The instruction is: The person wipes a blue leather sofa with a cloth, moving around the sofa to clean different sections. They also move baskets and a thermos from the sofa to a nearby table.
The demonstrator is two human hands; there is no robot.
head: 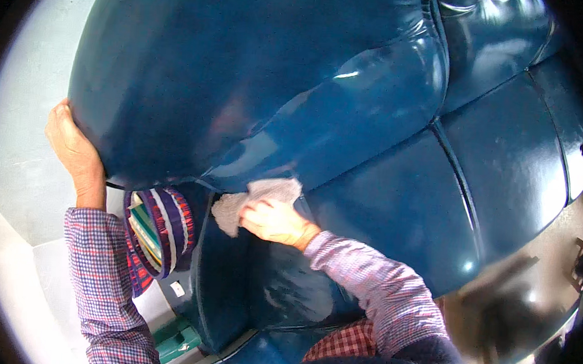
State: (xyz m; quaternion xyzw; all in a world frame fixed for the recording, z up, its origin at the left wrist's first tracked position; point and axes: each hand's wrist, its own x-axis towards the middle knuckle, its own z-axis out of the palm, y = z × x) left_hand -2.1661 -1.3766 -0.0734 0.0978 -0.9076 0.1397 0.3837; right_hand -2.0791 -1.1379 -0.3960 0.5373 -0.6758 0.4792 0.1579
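Note:
A dark blue leather-like sofa (374,137) fills most of the view, its large back cushion (178,65) at the upper left. My left hand (75,149) grips the outer left edge of that cushion, fingers partly hidden behind it. In my right hand (274,221) is a crumpled beige-grey cloth (275,190), pressed to the sofa near the cushion's lower seam, at the middle of the view. Light reflects off the smooth upholstery beside the cloth.
A purple, red and white striped round container (168,229) with books or papers inside stands between my forearms. Below it lies a green object (179,343). A pale wall (24,130) runs along the left. Shiny floor (520,296) shows at the lower right.

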